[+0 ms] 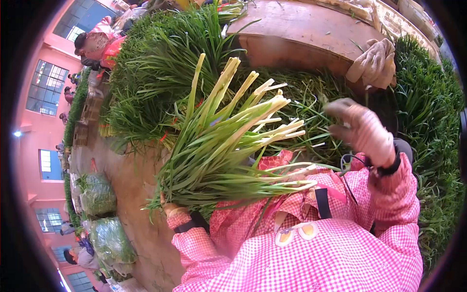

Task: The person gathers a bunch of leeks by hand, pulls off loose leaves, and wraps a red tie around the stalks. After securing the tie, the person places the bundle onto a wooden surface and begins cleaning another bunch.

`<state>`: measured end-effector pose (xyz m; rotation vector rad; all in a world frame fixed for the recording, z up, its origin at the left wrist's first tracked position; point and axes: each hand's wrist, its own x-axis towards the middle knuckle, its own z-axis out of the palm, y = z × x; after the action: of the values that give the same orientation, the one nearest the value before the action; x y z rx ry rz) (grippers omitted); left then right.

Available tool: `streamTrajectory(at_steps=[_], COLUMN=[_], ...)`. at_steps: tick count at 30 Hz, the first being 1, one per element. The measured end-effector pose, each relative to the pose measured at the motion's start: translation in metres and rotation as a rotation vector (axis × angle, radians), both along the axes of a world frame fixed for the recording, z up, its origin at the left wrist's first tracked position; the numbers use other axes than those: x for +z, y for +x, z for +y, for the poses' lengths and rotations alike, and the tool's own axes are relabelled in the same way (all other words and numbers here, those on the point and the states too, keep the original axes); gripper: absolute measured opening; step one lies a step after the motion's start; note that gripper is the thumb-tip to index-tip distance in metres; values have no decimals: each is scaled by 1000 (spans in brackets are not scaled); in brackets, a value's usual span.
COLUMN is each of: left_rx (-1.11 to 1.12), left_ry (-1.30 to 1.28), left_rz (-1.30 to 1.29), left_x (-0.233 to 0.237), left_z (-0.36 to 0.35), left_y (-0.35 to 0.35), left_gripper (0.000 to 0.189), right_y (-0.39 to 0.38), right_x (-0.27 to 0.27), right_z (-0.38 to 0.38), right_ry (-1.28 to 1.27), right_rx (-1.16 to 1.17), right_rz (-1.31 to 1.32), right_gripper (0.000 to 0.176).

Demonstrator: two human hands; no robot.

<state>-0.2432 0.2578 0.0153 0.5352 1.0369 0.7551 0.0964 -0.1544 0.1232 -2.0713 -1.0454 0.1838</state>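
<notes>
My left hand (172,209) is at the lower left of the leafy green bundle (219,141), closed around its leaf ends and mostly hidden by them. The pale cut stalks of the bundle fan out toward the upper right, over my pink checked clothing (301,248). To the right, my right hand (357,124), in a dirty glove, is raised with its fingers apart and nothing in them, slightly blurred. It is apart from the stalks.
Heaped green leaves (160,82) lie beyond the bundle, and more (433,146) stand at the right. A wooden board (301,29) holds a crumpled cloth (374,63) at its edge. Plastic-wrapped bales (109,238) sit on the floor at left. People (99,46) work in the background.
</notes>
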Motion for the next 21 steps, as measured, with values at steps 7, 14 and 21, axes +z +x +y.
streamTrajectory(at_steps=[7,14,21], left_rx=[-158,119,98], left_ry=[219,-14,53], left_rz=[-72,-124,-21], left_x=[-17,-15,-7], left_z=[4,1,-4], left_y=[-12,-9,-4], left_gripper=[57,58,48], right_y=[-76,-87,-31], right_x=[-32,-16,10], right_z=[107,99,11], right_ry=[11,177,709], right_rx=[570,298,25], right_rz=[188,1110,1228], right_gripper=[22,16,14])
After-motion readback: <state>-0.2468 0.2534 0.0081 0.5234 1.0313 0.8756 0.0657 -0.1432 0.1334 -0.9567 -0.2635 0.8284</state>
